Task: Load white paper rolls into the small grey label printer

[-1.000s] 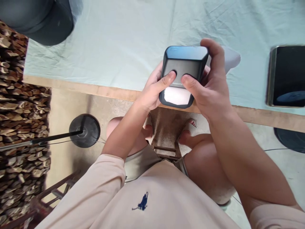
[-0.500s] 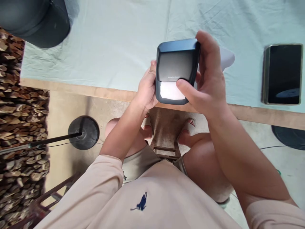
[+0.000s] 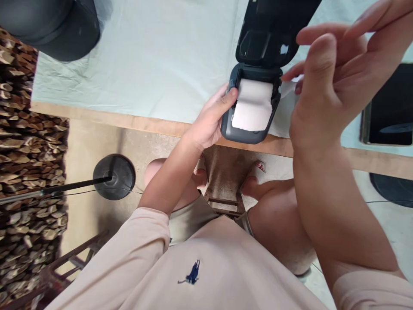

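The label-printer-like device [image 3: 244,134] is smooth dark plastic, a rounded box with its lid [image 3: 263,23] swung open; inside sits a matte white paper roll [image 3: 254,101]. It is held over the near wooden edge of the counter [image 3: 145,122], beneath a creased pale-green cloth [image 3: 161,64]. Left of the device, the left hand [image 3: 209,118] grips its side, thumb on the rim. Right of it, the right hand [image 3: 335,82] is loosely spread; whether a fingertip touches the hinge corner, I cannot tell. That hand partly hides a glossy dark slab [image 3: 390,107] farther right of the device. The top of the view crops the lid. The device's long axis runs near to far, hinge farthest, leaning slightly right.
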### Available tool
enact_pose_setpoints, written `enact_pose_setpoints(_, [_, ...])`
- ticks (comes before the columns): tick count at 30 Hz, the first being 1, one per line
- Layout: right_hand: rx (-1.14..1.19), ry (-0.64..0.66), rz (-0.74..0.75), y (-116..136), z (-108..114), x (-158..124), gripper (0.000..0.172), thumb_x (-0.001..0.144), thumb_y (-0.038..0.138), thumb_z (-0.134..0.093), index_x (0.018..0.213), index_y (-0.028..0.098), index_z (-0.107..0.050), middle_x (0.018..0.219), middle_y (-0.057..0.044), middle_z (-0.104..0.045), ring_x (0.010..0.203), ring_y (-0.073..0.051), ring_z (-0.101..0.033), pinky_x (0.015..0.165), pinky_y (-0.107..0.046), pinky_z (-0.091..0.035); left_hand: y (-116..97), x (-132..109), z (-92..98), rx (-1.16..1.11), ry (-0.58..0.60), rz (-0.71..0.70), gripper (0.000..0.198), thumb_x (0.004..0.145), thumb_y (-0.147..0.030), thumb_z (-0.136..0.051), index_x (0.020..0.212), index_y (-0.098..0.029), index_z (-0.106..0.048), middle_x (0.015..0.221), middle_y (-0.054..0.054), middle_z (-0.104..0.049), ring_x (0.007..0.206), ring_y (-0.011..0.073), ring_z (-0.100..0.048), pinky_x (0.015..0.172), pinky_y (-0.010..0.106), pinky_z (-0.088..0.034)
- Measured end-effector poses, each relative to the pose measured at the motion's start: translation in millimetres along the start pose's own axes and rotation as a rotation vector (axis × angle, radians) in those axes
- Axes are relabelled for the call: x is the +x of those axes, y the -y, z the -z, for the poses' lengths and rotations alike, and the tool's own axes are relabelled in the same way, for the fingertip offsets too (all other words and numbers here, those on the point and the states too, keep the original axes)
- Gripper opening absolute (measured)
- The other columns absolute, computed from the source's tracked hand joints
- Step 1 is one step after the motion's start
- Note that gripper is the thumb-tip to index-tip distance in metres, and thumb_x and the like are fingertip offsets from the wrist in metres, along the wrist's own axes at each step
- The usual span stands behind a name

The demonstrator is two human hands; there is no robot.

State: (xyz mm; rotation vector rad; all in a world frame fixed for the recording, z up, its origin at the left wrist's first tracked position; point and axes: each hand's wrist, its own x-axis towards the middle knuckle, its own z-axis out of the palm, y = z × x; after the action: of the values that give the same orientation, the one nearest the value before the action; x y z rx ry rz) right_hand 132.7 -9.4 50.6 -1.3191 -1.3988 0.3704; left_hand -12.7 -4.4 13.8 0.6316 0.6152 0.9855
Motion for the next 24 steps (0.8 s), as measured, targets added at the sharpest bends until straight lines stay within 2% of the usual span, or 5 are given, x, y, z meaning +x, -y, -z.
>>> enact_pose_setpoints(6, [-0.466,0.454,0.059,-11.9,19.5,-1.7,0.013,0.078,0.026,-0.053,0.089,0.023,-0.061,0.083,0.004,-0.063,0.065,-0.007,-0.052,0.067,-0.03,-0.047,-0.5,-0.6,-5.0,0.067,-0.062,0.038,0.028,0.091,-0.025,-0.046,0.113,-0.019,-0.061,0.107,0.0,-0.069,0.139,0.0201,-0.044,0.114,0.033,-0.045])
enact_pose_setpoints(12, [-0.612,0.689,-0.159,-13.2,28.0,-1.4,0.043,0.068,0.033,-0.065,0.11,0.033,-0.061,0.108,0.004,-0.066,0.079,-0.018,-0.059,0.085,-0.049,-0.05,0.2,-1.8,-0.1,0.34,0.066,0.028,0.029,0.09,-0.03,-0.048,0.116,-0.028,-0.062,0.101,-0.002,-0.069,0.125,0.0183,-0.057,0.111,0.03,-0.048])
enact_pose_setpoints(17, [-0.446,0.593,-0.153,-16.6,35.0,-6.7,0.044,0.067,0.032,-0.065,0.111,0.034,-0.06,0.101,0.004,-0.066,0.063,-0.007,-0.05,0.068,-0.035,-0.051,-0.1,-1.0,-6.1,0.251,-0.017,0.057,0.024,0.091,-0.025,-0.048,0.109,-0.022,-0.064,0.095,-0.003,-0.07,0.131,0.0156,-0.053,0.102,0.023,-0.053])
enact_pose_setpoints(22, [0.281,0.161,-0.329,-30.5,54.8,1.5,0.04,0.079,0.035,-0.037,0.114,0.031,-0.055,0.096,-0.001,-0.059,0.055,-0.003,-0.044,0.043,-0.021,-0.032,1.4,2.4,-0.8,0.097,-0.09,0.036,0.028,0.092,-0.031,-0.046,0.108,-0.017,-0.063,0.103,-0.002,-0.071,0.138,0.0198,-0.045,0.104,0.031,-0.054])
enact_pose_setpoints(24, [0.325,0.109,-0.428,-45.8,61.6,8.8,0.049,0.079,0.028,-0.023,0.122,0.03,-0.047,0.105,-0.004,-0.057,0.057,-0.004,-0.047,0.045,-0.022,-0.032,2.3,3.8,5.9,0.047,-0.081,0.041,0.031,0.092,-0.037,-0.044,0.106,-0.018,-0.064,0.104,0.0,-0.072,0.141,0.0199,-0.041,0.11,0.033,-0.052])
